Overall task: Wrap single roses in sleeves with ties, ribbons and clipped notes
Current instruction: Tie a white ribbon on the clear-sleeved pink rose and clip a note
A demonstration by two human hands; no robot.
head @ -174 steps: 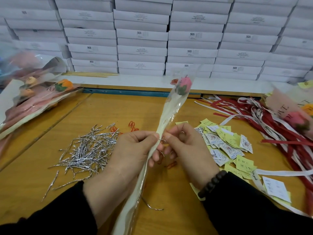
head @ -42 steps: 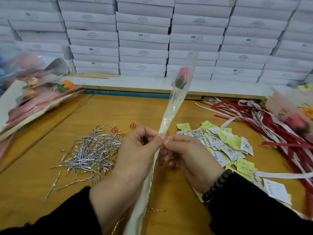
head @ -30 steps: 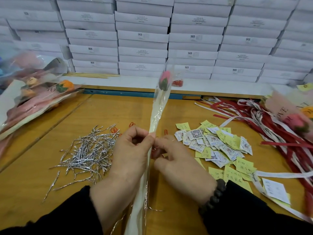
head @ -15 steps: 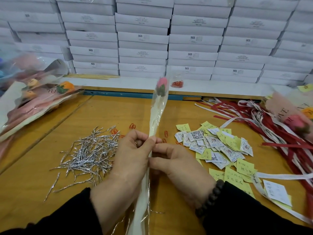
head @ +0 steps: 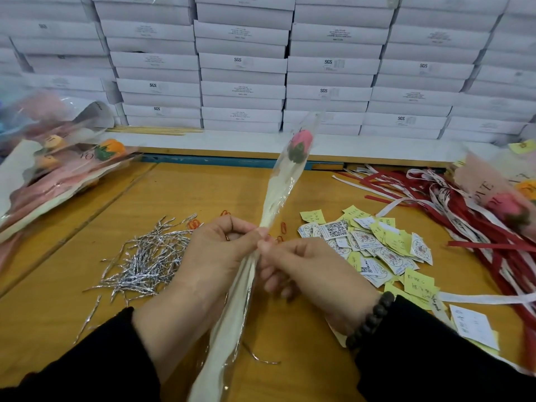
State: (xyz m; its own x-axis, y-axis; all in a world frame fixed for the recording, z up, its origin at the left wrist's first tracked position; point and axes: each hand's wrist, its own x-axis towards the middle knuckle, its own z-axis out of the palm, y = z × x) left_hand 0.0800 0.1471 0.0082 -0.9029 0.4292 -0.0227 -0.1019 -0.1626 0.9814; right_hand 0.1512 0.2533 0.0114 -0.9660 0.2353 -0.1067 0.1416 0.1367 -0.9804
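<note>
- Both our hands meet at one spot on the sleeve, the clear wrapper with the single rose inside, held up off the table.
- Our left hand has its fingers curled and its thumb tip pressed against the gathered plastic, pinching the narrow neck of the sleeve.
- Our right hand pinches the same neck from the other side, thumb and forefinger closed tight, tips touching the left thumb; whether a tie sits between them we cannot tell.
- The rose points up and away, its pink bud with green sepals near the open top of the sleeve, tilted a little to the right.
- Below the grip the sleeve widens and runs down between our wrists towards the bottom edge.
- A dark bead bracelet sits on the right wrist, at the black cuff.
- Left of the hands lies a loose heap of silver twist ties, with one stray tie on the wood beneath the sleeve.
- A few orange paper clips lie just beyond the fingers.
- To the right, a scatter of notes, yellow slips and white printed cards.
- Further right, a tangle of red and white ribbons.
- Far left, a stack of wrapped flowers; another wrapped rose lies on the ribbons.
- White boxes are stacked across the back.
</note>
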